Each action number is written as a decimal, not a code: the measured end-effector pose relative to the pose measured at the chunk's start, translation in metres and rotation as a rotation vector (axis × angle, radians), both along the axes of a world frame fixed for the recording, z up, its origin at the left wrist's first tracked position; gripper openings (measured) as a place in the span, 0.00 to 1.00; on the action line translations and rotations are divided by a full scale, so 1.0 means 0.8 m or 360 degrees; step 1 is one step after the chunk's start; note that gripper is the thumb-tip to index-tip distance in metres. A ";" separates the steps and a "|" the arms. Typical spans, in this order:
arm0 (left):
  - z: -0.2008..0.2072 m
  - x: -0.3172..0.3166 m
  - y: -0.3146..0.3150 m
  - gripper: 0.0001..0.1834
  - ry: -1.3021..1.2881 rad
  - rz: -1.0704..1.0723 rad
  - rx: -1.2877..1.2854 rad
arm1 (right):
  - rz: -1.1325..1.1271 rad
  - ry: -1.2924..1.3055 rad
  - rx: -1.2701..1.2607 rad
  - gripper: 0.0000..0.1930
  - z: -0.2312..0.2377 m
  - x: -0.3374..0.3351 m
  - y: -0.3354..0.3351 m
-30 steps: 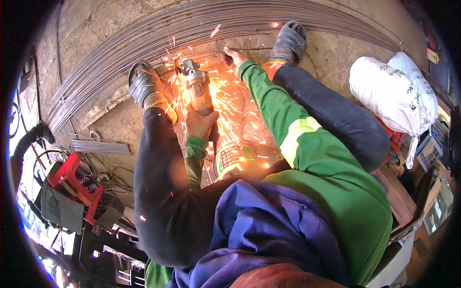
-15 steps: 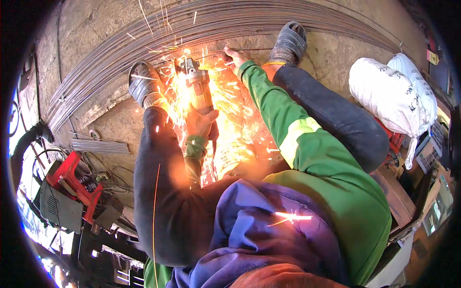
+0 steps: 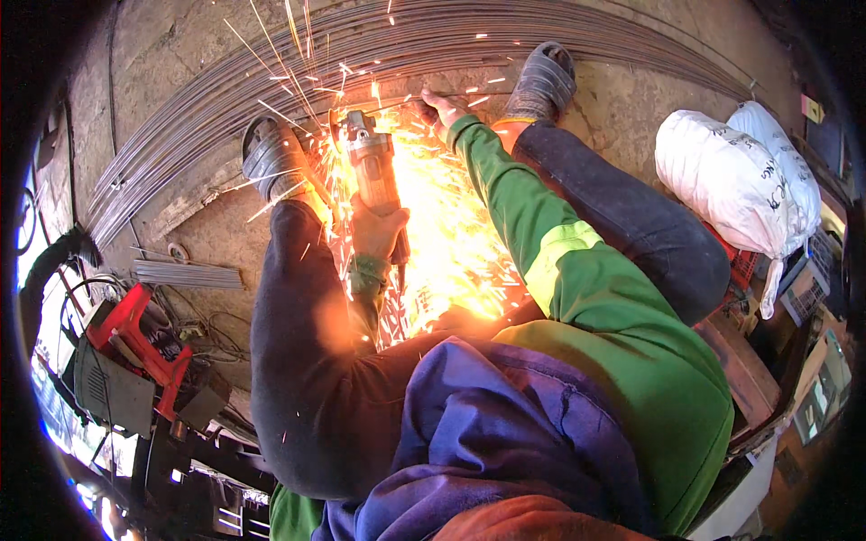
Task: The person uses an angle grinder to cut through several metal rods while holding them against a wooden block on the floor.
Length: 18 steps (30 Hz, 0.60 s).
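Note:
My left hand (image 3: 376, 233) is wrapped round the body of an angle grinder (image 3: 375, 171) between my legs. The grinder's head points away from me, and bright sparks (image 3: 446, 239) pour from it back toward my lap. Farther off, my right hand (image 3: 442, 110) is closed on a thin metal rod (image 3: 397, 105) that runs left to the grinder's head. Glare hides the exact contact between disc and rod. Both sleeves are green; the right one has a pale reflective band.
A long bundle of thin steel rods (image 3: 424, 41) curves across the floor beyond my sandalled feet. White sacks (image 3: 722, 180) stand at the right. Shorter rods (image 3: 188, 274), cables and a red-and-grey machine (image 3: 135, 352) are at the left. Sparks also fly over the rod bundle.
The spark stream between my legs has grown brighter and denser. My hands and the grinder are almost where they were.

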<state>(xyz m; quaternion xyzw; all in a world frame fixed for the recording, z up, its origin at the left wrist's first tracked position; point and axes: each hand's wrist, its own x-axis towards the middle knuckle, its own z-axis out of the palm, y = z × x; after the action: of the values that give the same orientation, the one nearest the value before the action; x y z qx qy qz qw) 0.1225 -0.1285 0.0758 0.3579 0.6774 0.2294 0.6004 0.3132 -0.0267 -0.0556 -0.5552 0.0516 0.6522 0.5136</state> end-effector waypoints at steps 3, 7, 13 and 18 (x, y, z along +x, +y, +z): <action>0.003 0.004 0.002 0.29 0.0102 -0.0059 -0.0026 | 0.0185 -0.0092 -0.0017 0.09 -0.028 0.014 -0.004; 0.002 -0.003 0.006 0.28 0.0030 -0.0198 -0.0177 | 0.0148 0.0056 0.0053 0.08 -0.036 0.016 -0.007; -0.026 -0.005 -0.015 0.27 -0.0078 0.0020 0.0053 | 0.0183 0.0041 -0.0012 0.08 -0.029 0.014 -0.003; -0.042 -0.012 -0.017 0.27 -0.0006 -0.0084 0.0012 | 0.0193 -0.0012 0.0134 0.08 -0.033 0.014 -0.007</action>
<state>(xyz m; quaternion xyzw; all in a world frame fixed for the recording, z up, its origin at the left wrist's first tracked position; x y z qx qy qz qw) 0.1127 -0.1418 0.0424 0.3774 0.6658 0.2165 0.6062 0.3244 -0.0322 -0.0821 -0.5377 -0.0115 0.6816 0.4962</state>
